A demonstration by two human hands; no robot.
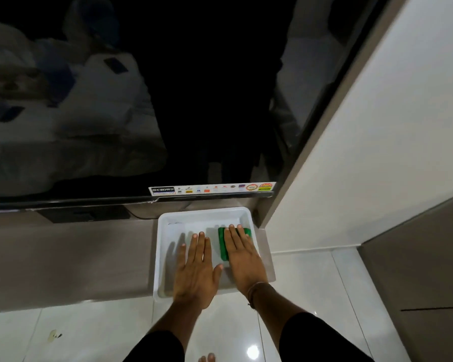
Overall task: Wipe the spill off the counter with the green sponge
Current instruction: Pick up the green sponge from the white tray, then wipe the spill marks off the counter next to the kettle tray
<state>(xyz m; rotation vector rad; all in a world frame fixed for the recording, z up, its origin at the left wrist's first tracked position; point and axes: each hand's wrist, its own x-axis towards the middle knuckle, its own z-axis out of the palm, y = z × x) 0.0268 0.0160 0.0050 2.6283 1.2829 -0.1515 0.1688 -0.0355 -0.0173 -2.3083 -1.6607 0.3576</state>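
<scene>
A green sponge [223,244] lies inside a white plastic tray [203,213] that sits at the right end of a grey counter [68,259]. My right hand [242,259] lies flat on the sponge with fingers stretched out, covering most of it. My left hand [195,270] rests flat on the tray's floor just left of the sponge, fingers apart and holding nothing. No spill is visible to me on the counter or in the tray.
A large dark television [131,100] stands at the back of the counter, its lower edge just behind the tray. A white wall [377,152] rises at the right. Glossy white floor tiles [89,333] lie below, with a small scrap [53,335] at lower left.
</scene>
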